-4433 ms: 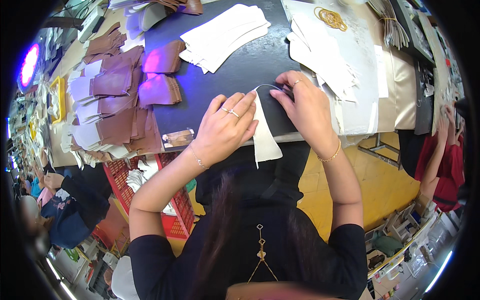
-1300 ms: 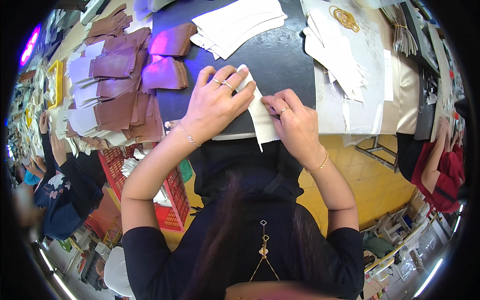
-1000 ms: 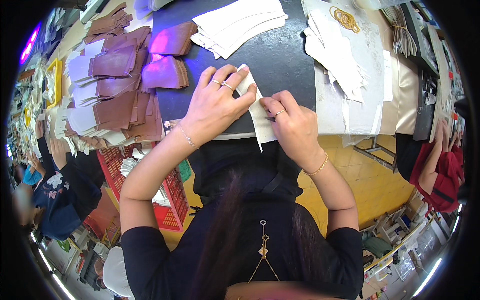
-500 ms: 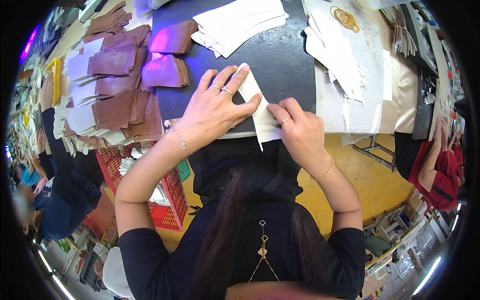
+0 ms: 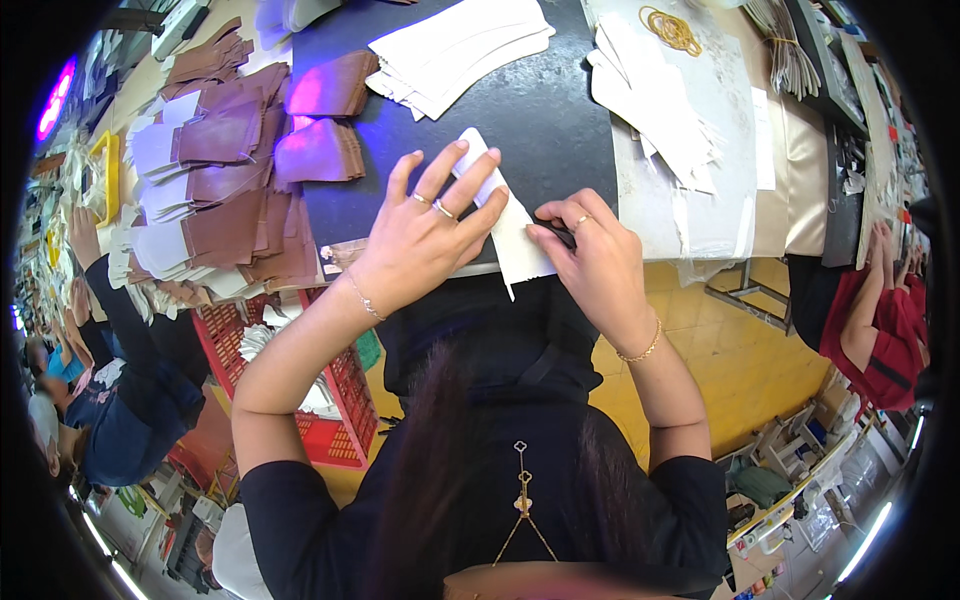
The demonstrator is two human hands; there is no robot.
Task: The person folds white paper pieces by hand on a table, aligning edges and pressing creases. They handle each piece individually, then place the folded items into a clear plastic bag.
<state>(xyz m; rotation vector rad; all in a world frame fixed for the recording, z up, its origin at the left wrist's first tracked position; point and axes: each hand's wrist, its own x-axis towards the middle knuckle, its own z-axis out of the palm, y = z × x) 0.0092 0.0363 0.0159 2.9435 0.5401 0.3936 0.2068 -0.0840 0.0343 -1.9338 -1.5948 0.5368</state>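
A long white strip of sheet material lies at a slant on the dark work board, its lower end reaching past the front edge. My left hand is open, fingers spread across the strip's upper part. At the strip's right edge, my right hand is closed, thumb and forefinger together with the thumb tip at the edge. Something dark shows between these fingers; I cannot make it out. Beyond my hands lies a fanned stack of white curved pieces. Two small stacks of brown pieces sit to the left.
Overlapping brown and white pieces cover the table's left side. More white pieces and yellow rubber bands lie on the right. Below the table's left edge stands a red plastic crate. Other people work at both sides.
My left fingers have spread and shifted slightly on the strip. My right thumb has come forward to the strip's edge, and something dark now shows between my fingers. The view has shifted slightly.
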